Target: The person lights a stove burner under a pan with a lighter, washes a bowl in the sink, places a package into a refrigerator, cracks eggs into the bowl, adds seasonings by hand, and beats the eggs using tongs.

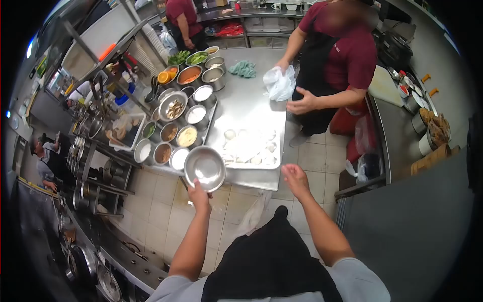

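Holding the metal bowl (205, 167) by its near rim, your left hand (200, 196) is closed around the metal, thumb over the inner wall and fingers tucked below, where they are partly hidden. The bowl lies directly beyond that grip, at the near edge of the worktop (240, 103) and by the near left corner of the tray (250, 166). Being round, it has no long axis to line up. You cannot tell whether its base touches the worktop or hangs above it.

Your right hand (297, 181) holds nothing, its fingers loosely spread, just off the worktop's near right corner and well apart from the bowl; your left is plainly the nearer. The tray lies between and beyond your hands, its pale pieces (251, 146) partly lost in glare.

On the left, room is tight: a container of white contents (179, 158) stands just beside the bowl, and others crowd the worktop's left edge. On your side, tiled floor (219, 209) runs below the near edge. Past the tray, a stretch of steel reaches a green cloth (242, 69) near the far edge. At the right edge a co-worker (338, 65) holds a plastic bag (280, 83), so that side is shared.
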`<state>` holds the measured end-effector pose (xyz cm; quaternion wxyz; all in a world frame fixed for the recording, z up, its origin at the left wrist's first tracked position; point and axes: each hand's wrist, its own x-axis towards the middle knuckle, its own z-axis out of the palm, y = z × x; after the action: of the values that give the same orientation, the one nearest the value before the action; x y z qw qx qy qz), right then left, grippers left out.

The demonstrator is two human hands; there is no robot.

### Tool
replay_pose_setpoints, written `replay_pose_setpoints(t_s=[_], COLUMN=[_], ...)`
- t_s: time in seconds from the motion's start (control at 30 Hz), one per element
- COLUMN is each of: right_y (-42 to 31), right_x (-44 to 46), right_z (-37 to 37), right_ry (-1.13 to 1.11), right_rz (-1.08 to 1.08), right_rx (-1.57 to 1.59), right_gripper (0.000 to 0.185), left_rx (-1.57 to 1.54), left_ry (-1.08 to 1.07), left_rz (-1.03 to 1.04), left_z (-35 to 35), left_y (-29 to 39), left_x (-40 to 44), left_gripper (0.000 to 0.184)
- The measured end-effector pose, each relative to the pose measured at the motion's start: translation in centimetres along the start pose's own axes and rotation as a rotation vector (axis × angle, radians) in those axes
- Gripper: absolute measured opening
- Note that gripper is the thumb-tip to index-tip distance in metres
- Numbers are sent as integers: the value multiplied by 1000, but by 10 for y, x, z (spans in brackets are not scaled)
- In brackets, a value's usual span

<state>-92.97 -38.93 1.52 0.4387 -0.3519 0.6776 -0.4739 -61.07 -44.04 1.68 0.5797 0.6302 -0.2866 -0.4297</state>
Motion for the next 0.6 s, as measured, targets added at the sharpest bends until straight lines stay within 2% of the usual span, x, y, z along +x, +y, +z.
replay_pose_setpoints(t_s=[0.03,0.1,0.17,0.2,0.23,0.3,0.37,0.47,0.53,0.6], right_y=[-7,-16,-18,-17,-14,-31,-15,8,19,28], right_x=[26,73,101,108,109,93,83,46,17,-1], right_z=[8,21,39,38,35,28,23,12,9,12], right_ry=[54,108,-7,-143,-159,-165,-174,-107,22,112], right_rz=[-10,-16,105,135,141,296,230,259,190,168], right_rx=[7,16,-105,11,7,181,221,235,445,521], right_gripper=[60,63,71,73,73,70,67,64,59,57], left_rx=[-20,-7,11,-33,-79,-169,-158,-176,-208,-177], left_ry=[-85,-92,-75,-30,15,-25,-73,-181,-231,-260], left_rz=[-24,-52,-89,-136,-181,-202,-223,-318,-378,-447], left_z=[0,3,2,2,2,4,13,37,50,49], left_y=[-3,-3,-4,-7,-10,-11,-17,-10,-10,-21], left_x=[0,-9,-12,-14,-15,-11,4,23,34,47], left_gripper=[31,31,30,30,30,31,31,31,28,30])
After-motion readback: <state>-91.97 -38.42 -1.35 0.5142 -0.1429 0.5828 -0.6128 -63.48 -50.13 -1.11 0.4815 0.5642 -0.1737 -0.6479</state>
